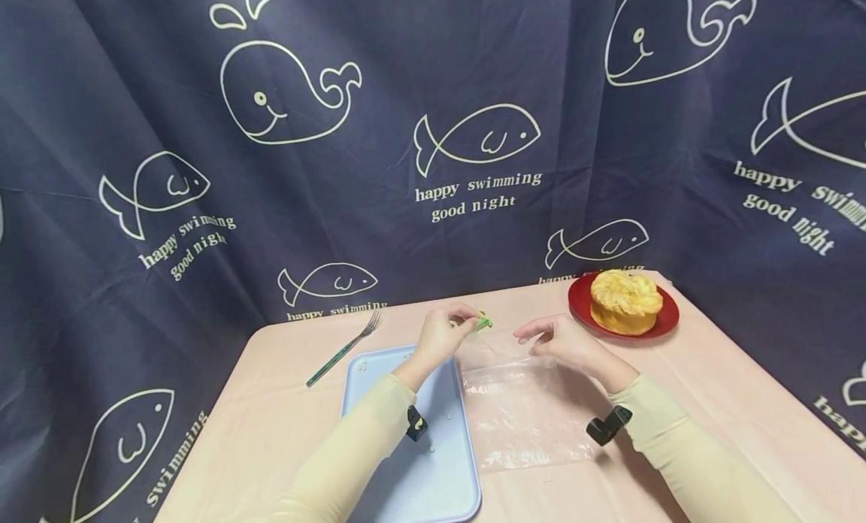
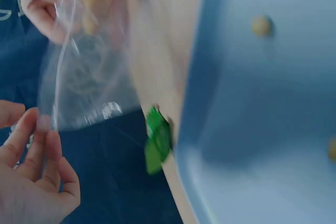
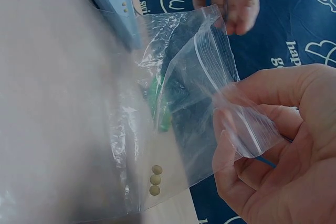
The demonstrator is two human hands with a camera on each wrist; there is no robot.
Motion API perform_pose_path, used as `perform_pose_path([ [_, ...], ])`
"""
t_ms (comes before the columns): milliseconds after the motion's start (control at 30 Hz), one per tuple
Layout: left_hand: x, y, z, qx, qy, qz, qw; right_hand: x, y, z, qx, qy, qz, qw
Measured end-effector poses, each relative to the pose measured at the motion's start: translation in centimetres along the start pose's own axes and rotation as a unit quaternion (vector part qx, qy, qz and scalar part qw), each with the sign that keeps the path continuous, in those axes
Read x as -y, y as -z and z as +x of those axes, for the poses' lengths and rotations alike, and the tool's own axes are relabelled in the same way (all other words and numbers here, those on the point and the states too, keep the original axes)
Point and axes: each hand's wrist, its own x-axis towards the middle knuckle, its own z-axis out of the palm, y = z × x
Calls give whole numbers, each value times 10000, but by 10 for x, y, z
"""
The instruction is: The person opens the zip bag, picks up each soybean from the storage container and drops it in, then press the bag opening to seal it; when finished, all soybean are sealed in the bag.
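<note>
**Both hands at the mouth of a clear zip bag**

Head view: I look down on a pink table [image 1: 284, 403] backed by a navy curtain [image 1: 379, 72] printed with whales and fish. A pale blue tray [image 1: 433, 463] lies at centre-left, a green-handled fork [image 1: 341, 349] beyond its far-left corner, and a red plate [image 1: 666, 316] carrying a yellow cake [image 1: 625, 301] stands at the far right. The clear bag [image 1: 521, 410] lies just right of the tray. My left hand [image 1: 440, 335] pinches the bag's green slider [image 1: 482, 321]; my right hand [image 1: 564, 341] holds the opposite corner of the mouth — both hands raised above the table.

Left wrist view: blurred; the slider [image 2: 157, 140] sits by the tray's edge [image 2: 194, 119], my left fingers [image 2: 39, 150] curled at the bag's rim [image 2: 84, 77].

Right wrist view: my right hand [image 3: 278, 145] grips the zip strip between thumb and fingers — three small beige balls [image 3: 155, 179] rest inside the bag [image 3: 178, 114].
</note>
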Motion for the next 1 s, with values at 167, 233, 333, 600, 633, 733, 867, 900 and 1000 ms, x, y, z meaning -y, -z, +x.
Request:
perform_pose_path([
  [167,24,15,-2,-417,514,132,9977,0,-1,-1,-17,-85,-56,9999],
  [233,35,21,-3,-580,688,187,9958,0,-2,-1,-19,-113,-69,9999],
  [333,50,31,-6,-722,1022,375,9914,0,-3,-1,-17,-115,-56,9999],
  [600,72,54,-22,-593,1835,980,9763,-5,-3,0,6,-32,-88,10000],
  [633,73,56,-24,-576,1913,1067,9740,-4,-3,1,1,-60,-74,10000],
  [733,76,60,-31,-516,2152,1174,9681,-3,-4,1,14,-78,-102,9999],
  [867,78,63,-36,-411,2368,1254,9626,-2,-4,2,22,-115,-55,9999],
  [900,78,63,-37,-383,2403,1270,9616,-1,-4,2,17,-130,-39,9999],
  [1000,80,63,-38,-312,2459,1331,9596,-1,-5,2,18,-153,-24,9999],
])
